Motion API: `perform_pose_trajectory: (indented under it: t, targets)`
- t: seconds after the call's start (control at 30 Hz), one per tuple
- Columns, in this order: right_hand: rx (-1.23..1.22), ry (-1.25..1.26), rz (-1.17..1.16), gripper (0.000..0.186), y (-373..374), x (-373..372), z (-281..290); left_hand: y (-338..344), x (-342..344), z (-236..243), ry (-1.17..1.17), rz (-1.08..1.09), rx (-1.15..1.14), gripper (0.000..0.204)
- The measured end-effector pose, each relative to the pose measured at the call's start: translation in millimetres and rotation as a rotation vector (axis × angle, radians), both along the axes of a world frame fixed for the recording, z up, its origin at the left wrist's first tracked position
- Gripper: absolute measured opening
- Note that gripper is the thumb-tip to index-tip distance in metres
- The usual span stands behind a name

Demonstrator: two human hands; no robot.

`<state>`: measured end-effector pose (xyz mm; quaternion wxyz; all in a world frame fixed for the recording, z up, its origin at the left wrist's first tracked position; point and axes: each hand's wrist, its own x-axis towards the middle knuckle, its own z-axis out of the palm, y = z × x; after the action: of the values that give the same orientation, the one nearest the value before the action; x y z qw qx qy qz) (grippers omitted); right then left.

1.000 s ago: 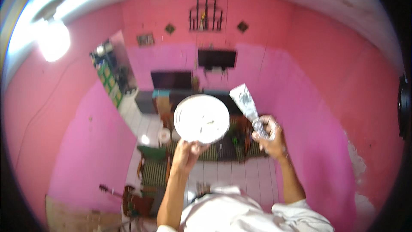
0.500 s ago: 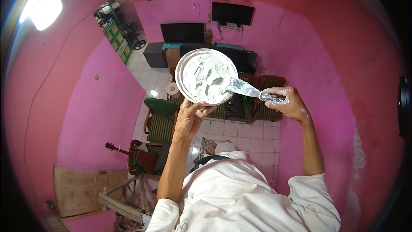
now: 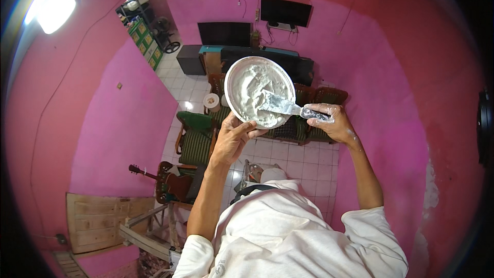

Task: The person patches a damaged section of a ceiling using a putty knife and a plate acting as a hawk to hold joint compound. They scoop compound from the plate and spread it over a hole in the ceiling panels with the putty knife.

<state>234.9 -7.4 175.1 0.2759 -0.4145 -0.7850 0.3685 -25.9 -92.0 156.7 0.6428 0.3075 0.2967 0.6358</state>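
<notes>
My left hand (image 3: 235,136) grips a round white bowl (image 3: 229,91) from below, its thumb on the near rim. Thick off-white paste (image 3: 252,86), uneven on top, fills much of the bowl, which is tilted so that its inside shows. In my right hand (image 3: 332,122) is a putty knife (image 3: 280,104), held by its dark, paste-smeared handle. The blade lies over the right part of the paste, its tip toward the middle. White smears mark my right fingers and wrist.
Far below are a green striped chair (image 3: 197,141), a sofa partly hidden by the bowl, and a white tub (image 3: 211,101). A guitar (image 3: 175,185) rests at the left, near a wooden frame (image 3: 146,239). Pink walls (image 3: 381,123) rise on both sides; two dark screens (image 3: 225,34) are at the back.
The bowl has shifted right. The putty knife's blade has moved from the bowl's right edge further in over the paste, and the paste's chunky surface looks smoother.
</notes>
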Motion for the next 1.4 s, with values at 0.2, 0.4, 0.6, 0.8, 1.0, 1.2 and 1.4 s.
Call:
perform_pose_trajectory:
  t: [0.2, 0.4, 0.6, 0.8, 1.0, 1.2, 1.4]
  targets:
    - [-0.026, 0.102, -0.042, 0.035, -13, -14, 2, 4, -5, 14, 0.039, -0.054, -0.045, 0.047]
    - [-0.079, 0.259, -0.055, 0.036, -11, -15, -27, 13, -10, -14, -0.059, -0.031, -0.004, 0.049]
    - [0.063, 0.313, -0.052, 0.034, -18, -10, -52, 29, -22, -50, -0.156, -0.126, 0.044, 0.043]
    - [0.452, 0.221, -0.139, 0.032, -60, -21, -33, 35, -35, -48, -0.132, -0.257, 0.256, 0.034]
    - [0.796, 0.237, -0.241, 0.033, -108, -19, -14, 9, -29, -9, -0.079, -0.326, 0.387, 0.032]
    - [0.893, 0.147, -0.26, 0.034, -186, -17, 50, -58, -22, 58, -0.046, -0.348, 0.639, 0.04]
    - [1.226, 0.055, -0.299, 0.028, -208, -28, 154, -58, -34, 166, -0.236, -0.619, 0.629, 0.052]
